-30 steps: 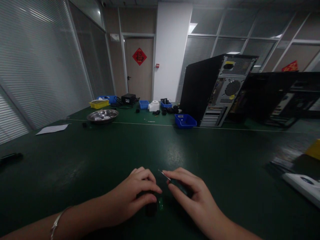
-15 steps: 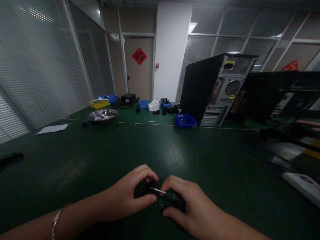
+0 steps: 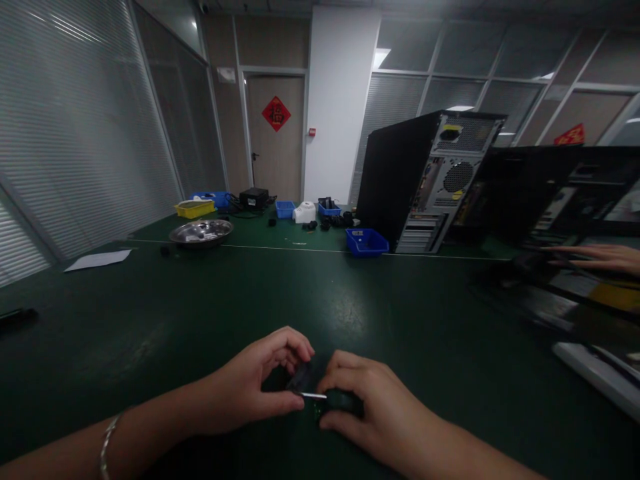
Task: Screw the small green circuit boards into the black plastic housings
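In my right hand (image 3: 370, 400) is a short screwdriver (image 3: 314, 396) with a dark handle, its metal shaft pointing left. Some shiny green piece (image 3: 318, 411) shows beneath the shaft by the right thumb; what it is I cannot make out. My left hand (image 3: 270, 377) curls its fingers and thumb about a small dark part (image 3: 300, 378). The screwdriver's tip meets this part near the left thumb. Both hands are low over the green table, close together.
A blue bin (image 3: 367, 244) stands beside a black computer tower (image 3: 400, 187). Further left are a metal bowl (image 3: 201, 233) and a white paper sheet (image 3: 98, 260). Another person's hand (image 3: 607, 257) is at the far right, over blurred dark equipment.
The screwdriver's shaft has dropped slightly and lies more level, its tip now by the left thumb. The dark part shows more clearly between my left fingers. More of the other person's hand is visible.
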A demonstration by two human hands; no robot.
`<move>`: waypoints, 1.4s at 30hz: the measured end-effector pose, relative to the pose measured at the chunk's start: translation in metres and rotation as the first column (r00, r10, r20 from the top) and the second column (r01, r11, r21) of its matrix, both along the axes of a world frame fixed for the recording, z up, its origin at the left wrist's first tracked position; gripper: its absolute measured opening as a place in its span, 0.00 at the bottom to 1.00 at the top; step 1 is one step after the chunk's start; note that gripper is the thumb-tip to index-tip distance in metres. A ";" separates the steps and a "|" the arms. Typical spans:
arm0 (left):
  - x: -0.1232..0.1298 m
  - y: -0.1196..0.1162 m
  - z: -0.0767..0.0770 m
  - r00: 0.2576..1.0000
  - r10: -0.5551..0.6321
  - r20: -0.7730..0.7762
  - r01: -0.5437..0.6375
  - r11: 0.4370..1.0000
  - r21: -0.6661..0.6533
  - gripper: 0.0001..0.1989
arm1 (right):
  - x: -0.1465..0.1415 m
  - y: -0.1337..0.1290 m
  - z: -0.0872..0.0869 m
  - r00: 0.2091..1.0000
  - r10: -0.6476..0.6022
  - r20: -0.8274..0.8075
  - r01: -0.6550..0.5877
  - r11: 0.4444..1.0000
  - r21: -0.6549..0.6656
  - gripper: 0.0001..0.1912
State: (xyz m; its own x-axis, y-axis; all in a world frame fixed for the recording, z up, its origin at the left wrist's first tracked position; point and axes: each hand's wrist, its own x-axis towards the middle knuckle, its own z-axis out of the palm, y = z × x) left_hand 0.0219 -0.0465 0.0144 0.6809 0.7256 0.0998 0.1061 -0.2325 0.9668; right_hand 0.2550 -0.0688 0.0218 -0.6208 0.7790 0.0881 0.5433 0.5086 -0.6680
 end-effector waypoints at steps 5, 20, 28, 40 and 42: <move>0.001 0.001 0.002 0.999 -0.023 -0.028 0.021 0.998 -0.065 0.18 | -0.001 -0.001 -0.003 1.000 0.011 -0.005 -0.011 0.999 0.030 0.08; 0.009 0.001 -0.005 0.988 0.038 0.148 0.020 0.929 -0.370 0.16 | -0.008 0.002 -0.004 0.894 -0.173 -0.412 0.165 0.985 -0.055 0.05; 0.011 -0.001 -0.007 0.998 0.050 0.048 -0.029 0.929 -0.369 0.22 | -0.013 -0.003 -0.002 0.863 -0.188 -0.469 0.160 0.982 -0.098 0.04; 0.014 -0.004 -0.009 0.999 0.021 0.034 -0.007 0.935 -0.353 0.20 | -0.015 -0.008 -0.007 0.859 -0.138 -0.492 0.131 0.990 -0.050 0.04; 0.015 -0.005 -0.009 0.999 0.018 0.045 -0.001 0.934 -0.358 0.18 | -0.015 -0.008 -0.009 0.857 -0.110 -0.503 0.124 0.992 -0.007 0.04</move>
State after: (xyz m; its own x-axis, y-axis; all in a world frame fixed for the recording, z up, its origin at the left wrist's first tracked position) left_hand 0.0366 -0.0513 0.0051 0.6747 0.7254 -0.1359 0.0594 0.1301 0.9897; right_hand 0.2397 -0.0764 0.0128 -0.3914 0.8365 0.3834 0.1944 0.4824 -0.8541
